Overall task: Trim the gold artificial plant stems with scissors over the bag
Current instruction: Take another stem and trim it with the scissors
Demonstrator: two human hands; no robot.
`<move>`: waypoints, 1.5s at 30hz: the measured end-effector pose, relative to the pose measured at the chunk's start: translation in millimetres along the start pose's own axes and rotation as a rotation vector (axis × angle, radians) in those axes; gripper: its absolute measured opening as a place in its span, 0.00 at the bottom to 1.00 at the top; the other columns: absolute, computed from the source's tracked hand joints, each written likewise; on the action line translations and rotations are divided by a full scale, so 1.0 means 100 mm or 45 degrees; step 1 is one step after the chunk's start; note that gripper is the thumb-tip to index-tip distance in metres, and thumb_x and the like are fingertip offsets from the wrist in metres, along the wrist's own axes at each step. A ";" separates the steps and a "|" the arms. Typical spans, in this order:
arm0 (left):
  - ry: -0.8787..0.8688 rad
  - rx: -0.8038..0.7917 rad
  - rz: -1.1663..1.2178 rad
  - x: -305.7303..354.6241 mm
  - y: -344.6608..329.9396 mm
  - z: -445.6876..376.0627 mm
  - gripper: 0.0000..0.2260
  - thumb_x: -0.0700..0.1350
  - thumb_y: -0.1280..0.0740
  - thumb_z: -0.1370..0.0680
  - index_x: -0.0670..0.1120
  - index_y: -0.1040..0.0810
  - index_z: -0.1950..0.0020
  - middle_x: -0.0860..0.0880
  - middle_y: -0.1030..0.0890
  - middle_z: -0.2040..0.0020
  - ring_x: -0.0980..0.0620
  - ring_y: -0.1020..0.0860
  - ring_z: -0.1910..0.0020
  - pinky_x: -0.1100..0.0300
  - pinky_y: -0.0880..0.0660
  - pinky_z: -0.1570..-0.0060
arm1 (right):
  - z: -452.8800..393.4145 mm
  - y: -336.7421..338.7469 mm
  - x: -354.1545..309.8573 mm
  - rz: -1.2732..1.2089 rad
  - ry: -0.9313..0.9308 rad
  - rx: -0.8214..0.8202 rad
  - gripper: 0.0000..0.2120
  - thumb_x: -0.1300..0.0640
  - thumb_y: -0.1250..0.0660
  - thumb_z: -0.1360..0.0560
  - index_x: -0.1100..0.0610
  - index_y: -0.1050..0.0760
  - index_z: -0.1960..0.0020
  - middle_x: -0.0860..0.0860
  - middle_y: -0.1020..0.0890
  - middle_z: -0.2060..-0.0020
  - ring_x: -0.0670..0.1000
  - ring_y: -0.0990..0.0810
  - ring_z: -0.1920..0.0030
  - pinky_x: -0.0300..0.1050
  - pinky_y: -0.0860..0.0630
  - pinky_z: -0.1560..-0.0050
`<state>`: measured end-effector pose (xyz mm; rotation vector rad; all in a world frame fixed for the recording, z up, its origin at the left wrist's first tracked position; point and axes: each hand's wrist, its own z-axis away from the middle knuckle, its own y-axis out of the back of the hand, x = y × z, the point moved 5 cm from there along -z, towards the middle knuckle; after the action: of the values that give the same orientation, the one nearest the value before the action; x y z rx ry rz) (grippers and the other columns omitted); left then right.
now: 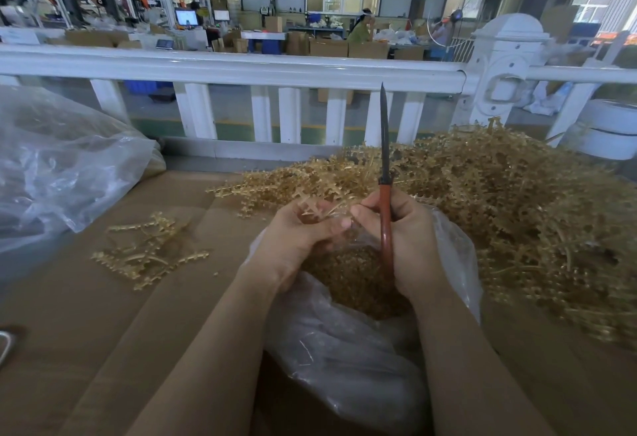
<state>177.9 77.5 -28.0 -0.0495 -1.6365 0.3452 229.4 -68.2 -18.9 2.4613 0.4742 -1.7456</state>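
We hold the red-handled scissors [385,194] in our right hand [410,246], fingers wrapped round the handles, blades closed and pointing up. Our left hand [296,239] pinches a gold stem piece [319,210] beside that grip, directly above the open clear bag [344,349]; the untrimmed gold stem pile [499,204] lies right of the scissors.

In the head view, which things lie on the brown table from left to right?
Large clear plastic bag → small bunch of gold stems → left hand → scissors in the right hand → big pile of gold stems.
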 end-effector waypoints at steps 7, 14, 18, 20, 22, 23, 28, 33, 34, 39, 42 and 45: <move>-0.034 -0.073 0.046 0.00 0.00 -0.02 0.04 0.39 0.26 0.29 0.41 0.18 0.56 0.44 0.17 0.63 0.53 0.22 0.68 0.61 0.23 0.62 | 0.01 -0.05 -0.01 -0.014 0.013 -0.090 0.17 0.71 0.30 0.25 0.49 0.18 0.59 0.60 0.14 0.53 0.60 0.15 0.48 0.64 0.19 0.44; 0.005 -0.018 0.020 0.01 -0.03 0.02 0.03 0.38 0.24 0.33 0.46 0.15 0.63 0.51 0.16 0.66 0.59 0.22 0.73 0.68 0.26 0.71 | 0.03 -0.11 0.01 -0.110 0.003 -0.203 0.18 0.73 0.30 0.26 0.49 0.16 0.59 0.53 0.13 0.49 0.53 0.15 0.45 0.47 0.17 0.52; -0.042 -0.013 0.067 0.04 -0.02 0.02 0.02 0.39 0.26 0.29 0.43 0.18 0.62 0.49 0.18 0.68 0.56 0.22 0.71 0.65 0.24 0.67 | 0.01 -0.09 0.04 -0.042 0.017 -0.173 0.14 0.70 0.29 0.25 0.51 0.17 0.57 0.55 0.13 0.52 0.56 0.14 0.47 0.54 0.17 0.48; -0.048 -0.013 0.118 0.05 -0.02 0.02 0.02 0.42 0.26 0.31 0.46 0.17 0.64 0.47 0.18 0.66 0.53 0.20 0.66 0.61 0.21 0.60 | 0.00 -0.06 0.04 0.011 0.038 -0.125 0.09 0.67 0.26 0.26 0.54 0.18 0.55 0.57 0.14 0.55 0.58 0.14 0.52 0.54 0.18 0.49; -0.060 -0.003 0.125 0.05 -0.01 0.02 0.02 0.43 0.26 0.32 0.47 0.17 0.64 0.47 0.18 0.65 0.52 0.20 0.63 0.59 0.21 0.55 | 0.00 -0.05 0.02 0.026 0.049 -0.102 0.07 0.64 0.24 0.28 0.55 0.18 0.54 0.56 0.14 0.56 0.57 0.14 0.53 0.52 0.18 0.50; -0.067 0.002 0.128 0.05 -0.01 0.01 0.02 0.44 0.26 0.32 0.47 0.17 0.63 0.47 0.18 0.64 0.51 0.20 0.62 0.59 0.20 0.55 | 0.00 -0.04 0.02 0.029 0.046 -0.096 0.07 0.63 0.23 0.28 0.55 0.18 0.54 0.57 0.14 0.56 0.58 0.14 0.53 0.54 0.18 0.49; -0.078 0.045 0.143 0.05 0.00 0.00 0.08 0.42 0.25 0.33 0.43 0.18 0.56 0.41 0.19 0.58 0.44 0.22 0.55 0.54 0.22 0.50 | 0.00 -0.04 0.00 0.112 0.062 -0.081 0.10 0.60 0.21 0.29 0.45 0.18 0.58 0.54 0.14 0.56 0.57 0.14 0.52 0.60 0.18 0.45; -0.138 0.080 0.195 0.09 0.02 0.01 0.07 0.40 0.26 0.32 0.42 0.17 0.56 0.44 0.17 0.61 0.48 0.20 0.61 0.57 0.20 0.58 | -0.01 -0.05 -0.02 0.209 0.111 -0.089 0.09 0.48 0.20 0.34 0.42 0.19 0.59 0.44 0.15 0.62 0.43 0.15 0.59 0.36 0.21 0.58; -0.166 0.119 0.203 0.11 0.04 0.00 0.06 0.40 0.26 0.32 0.43 0.16 0.56 0.45 0.16 0.62 0.49 0.19 0.61 0.55 0.20 0.55 | -0.01 -0.04 -0.03 0.267 0.124 -0.075 0.10 0.44 0.20 0.35 0.40 0.20 0.59 0.41 0.16 0.63 0.40 0.17 0.61 0.32 0.23 0.60; -0.333 0.264 0.160 0.21 0.13 0.02 0.04 0.38 0.27 0.29 0.46 0.14 0.59 0.50 0.17 0.62 0.54 0.20 0.61 0.61 0.22 0.54 | 0.01 -0.04 0.00 0.604 0.132 -0.089 0.19 0.25 0.29 0.40 0.31 0.27 0.54 0.30 0.20 0.61 0.34 0.21 0.57 0.33 0.29 0.58; -0.398 0.303 0.136 0.24 0.17 0.03 0.08 0.34 0.29 0.25 0.46 0.15 0.57 0.48 0.17 0.61 0.51 0.21 0.59 0.62 0.22 0.55 | 0.03 -0.04 0.00 0.774 0.151 -0.107 0.23 0.24 0.32 0.38 0.38 0.28 0.53 0.29 0.21 0.59 0.35 0.21 0.56 0.35 0.30 0.59; -0.407 0.312 0.167 0.25 0.17 0.03 0.09 0.31 0.31 0.25 0.44 0.16 0.55 0.47 0.16 0.59 0.51 0.20 0.57 0.62 0.21 0.53 | 0.05 -0.02 0.00 0.956 0.165 -0.113 0.24 0.25 0.31 0.35 0.43 0.29 0.54 0.37 0.21 0.60 0.37 0.23 0.57 0.37 0.29 0.60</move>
<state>169.1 99.0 -8.2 0.0889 -1.8985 0.6801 224.5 -67.1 -20.0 2.2522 -0.3324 -1.2257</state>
